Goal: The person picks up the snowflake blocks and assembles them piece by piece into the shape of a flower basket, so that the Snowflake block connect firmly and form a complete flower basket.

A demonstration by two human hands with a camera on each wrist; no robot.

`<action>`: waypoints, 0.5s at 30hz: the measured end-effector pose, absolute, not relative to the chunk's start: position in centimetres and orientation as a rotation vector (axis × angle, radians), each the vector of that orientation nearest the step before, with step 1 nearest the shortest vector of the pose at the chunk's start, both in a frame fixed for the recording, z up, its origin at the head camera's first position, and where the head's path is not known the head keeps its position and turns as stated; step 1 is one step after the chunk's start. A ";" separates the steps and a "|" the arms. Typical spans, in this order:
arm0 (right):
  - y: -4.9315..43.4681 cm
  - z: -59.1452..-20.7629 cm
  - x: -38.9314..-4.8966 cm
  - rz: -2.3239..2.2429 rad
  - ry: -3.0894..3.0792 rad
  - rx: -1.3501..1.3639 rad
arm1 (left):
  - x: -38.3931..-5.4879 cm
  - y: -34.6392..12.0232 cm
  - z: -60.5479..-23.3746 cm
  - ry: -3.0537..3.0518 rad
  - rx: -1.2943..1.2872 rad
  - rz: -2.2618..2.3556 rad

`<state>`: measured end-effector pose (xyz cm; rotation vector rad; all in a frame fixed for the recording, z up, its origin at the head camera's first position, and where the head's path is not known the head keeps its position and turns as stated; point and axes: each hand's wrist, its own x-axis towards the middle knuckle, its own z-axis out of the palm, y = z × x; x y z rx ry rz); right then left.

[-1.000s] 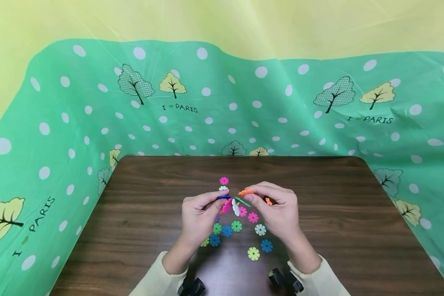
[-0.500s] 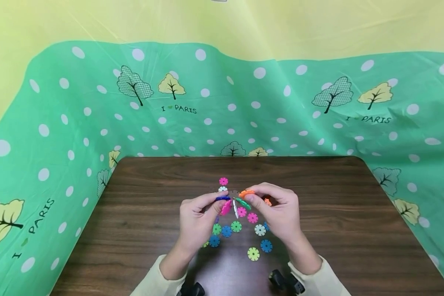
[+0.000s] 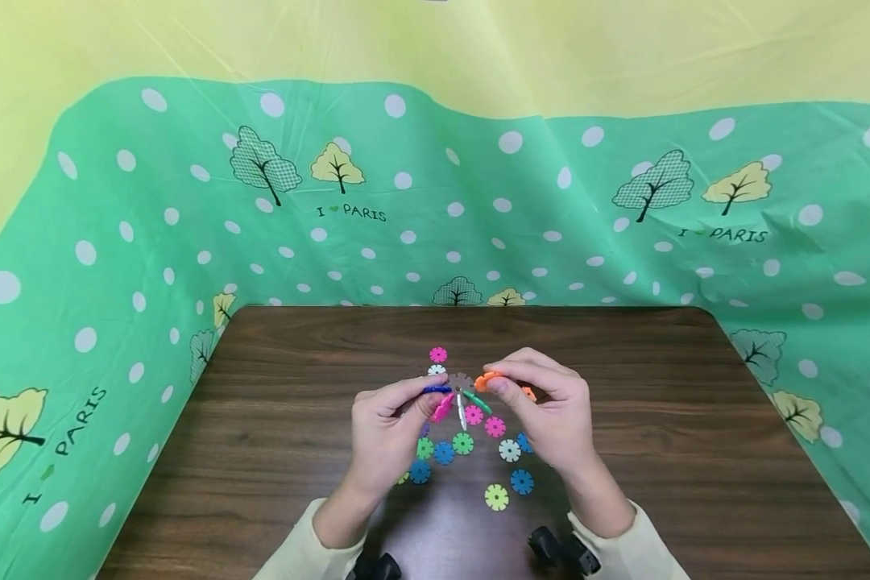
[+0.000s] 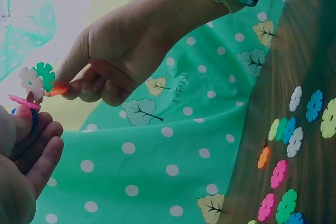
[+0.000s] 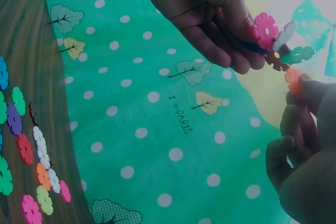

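Note:
My left hand [image 3: 391,423] pinches a small cluster of notched plastic flower discs, gripping it by the dark blue disc [image 3: 437,389]. In the middle of the cluster is a brown disc [image 5: 276,61], with a pink disc [image 5: 266,31], a white disc [image 5: 284,36] and a green disc [image 5: 298,54] fanning out around it. My right hand [image 3: 554,411] pinches an orange disc [image 3: 487,379] between thumb and forefinger, close beside the brown disc. Both hands are raised over the table.
Loose flower discs lie on the dark wood table [image 3: 275,435] below the hands, among them a yellow-green disc [image 3: 496,497], a blue disc [image 3: 522,482] and a second orange disc [image 3: 528,394]. A green dotted cloth [image 3: 377,185] hangs behind the table.
My right hand has shifted slightly right with the orange disc, uncovering more of the brown disc. The white disc has turned from showing its face to nearly edge-on. My left hand has barely moved.

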<state>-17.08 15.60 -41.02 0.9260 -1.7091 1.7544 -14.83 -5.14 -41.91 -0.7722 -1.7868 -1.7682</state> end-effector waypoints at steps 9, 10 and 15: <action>15.7 -40.9 -17.2 1.752 -1.721 0.957 | -14.9 -5.1 -41.7 -1.774 -0.763 -1.773; 15.7 -40.9 -17.2 1.753 -1.726 0.963 | -14.9 -5.2 -41.6 -1.772 -0.769 -1.775; 15.7 -41.0 -17.2 1.766 -1.743 0.985 | -15.2 -5.4 -41.6 -1.784 -0.828 -1.707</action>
